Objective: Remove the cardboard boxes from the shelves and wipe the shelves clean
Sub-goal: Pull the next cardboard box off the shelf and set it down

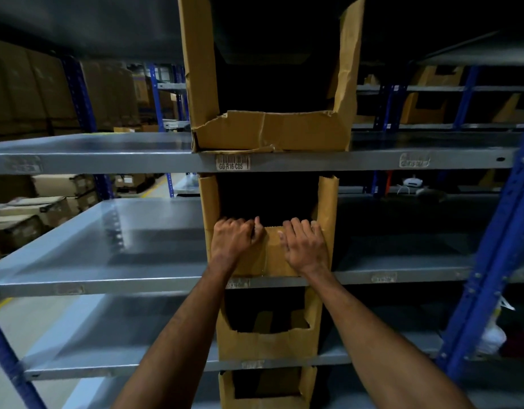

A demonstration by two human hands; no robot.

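Broadly, a grey metal shelving rack with blue uprights (490, 261) fills the view, its shelves stacked one above another. Four tan cardboard bin boxes with cut-out fronts stand in one column, one per shelf: the top box (269, 131) has a torn, crumpled front lip; the second box (325, 202) sits on the middle grey shelf (107, 261); the third box (269, 343) and the fourth box (308, 388) sit below. A white barcode label (233, 162) is stuck on the upper shelf edge. The left hand (235, 236) and the right hand (305, 243) both curl their fingers over the second box's low front lip, gripping it.
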